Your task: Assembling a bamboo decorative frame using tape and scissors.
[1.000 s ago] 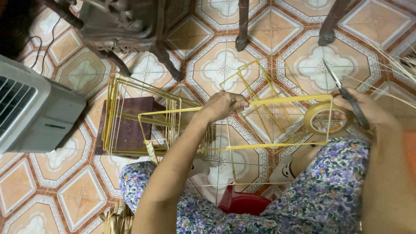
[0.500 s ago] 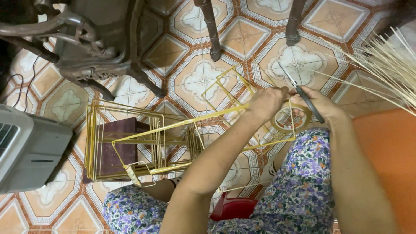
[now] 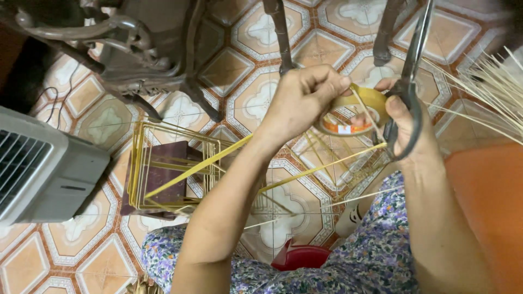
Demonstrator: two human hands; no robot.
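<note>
Left hand: the left hand (image 3: 302,100) sits just right of centre, fingers curled shut, pinching the rim of a roll of tape (image 3: 354,111).
Right hand: the right hand (image 3: 406,122), at 3 o'clock from the left one, is closed around a pair of scissors (image 3: 411,60) and also touches the tape roll's far side.
Tape roll: a yellowish ring with a hollow core, held in the air between both hands above the lap; it looks light and stiff, with a smooth, sticky band; the outer rim seems the safest place to hold it.
Scissors: dark metal, long, blades pointing toward 12 o'clock; hard and sharp, best held by the loops.
Frame: thin yellow sticks (image 3: 321,169) run from under the hands toward 8 o'clock, joining a boxy stick frame (image 3: 163,163) on the floor; slender, springy, probably easy to snap.
Loose sticks: a pale bundle (image 3: 490,87) fans out at 2 o'clock.
Floor: glossy patterned tiles (image 3: 261,98), orange and cream.
Surroundings: dark metal furniture legs (image 3: 278,32) at 12 o'clock, a grey box (image 3: 43,169) at 9 o'clock, flowered fabric (image 3: 376,256) at 6 o'clock.
</note>
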